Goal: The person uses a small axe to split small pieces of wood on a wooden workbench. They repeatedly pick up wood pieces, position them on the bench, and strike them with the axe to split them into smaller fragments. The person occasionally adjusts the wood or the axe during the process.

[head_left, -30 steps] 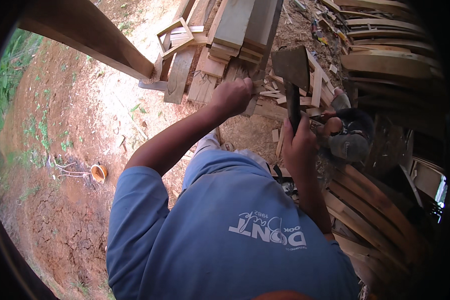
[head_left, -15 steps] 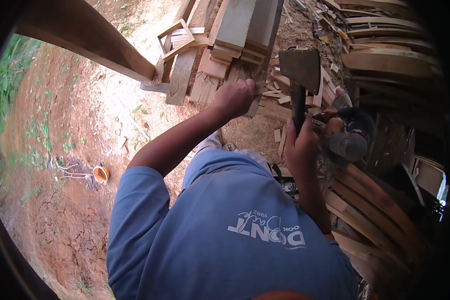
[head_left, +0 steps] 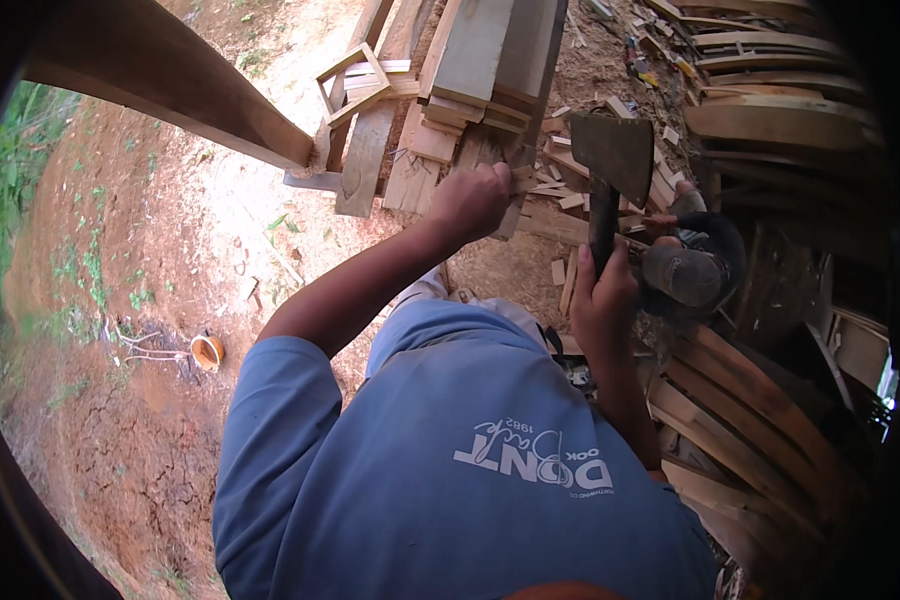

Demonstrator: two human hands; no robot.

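Note:
My right hand (head_left: 606,298) is wrapped round the dark handle of a hatchet (head_left: 615,158), which it holds upright with the broad, flat blade at the top. To the left, my left hand (head_left: 470,204) is closed at the near end of the stacked planks. Its fingers grip a small piece of wood (head_left: 522,180) that pokes out on the right side; the rest of it is hidden by the hand. A thick wooden board (head_left: 482,145) lies just beyond my left fist. Hatchet and wood piece are apart.
Long planks (head_left: 470,55) and a small wooden frame (head_left: 355,85) lie ahead. Offcuts (head_left: 570,195) litter the ground. A co-worker in a cap (head_left: 685,275) crouches close by on the right, near curved timbers (head_left: 760,420). A wooden post (head_left: 190,85) slants in at upper left.
The hatchet has shifted slightly right and down in my right hand. My left hand stays closed in nearly the same place. The co-worker's head has moved a little.

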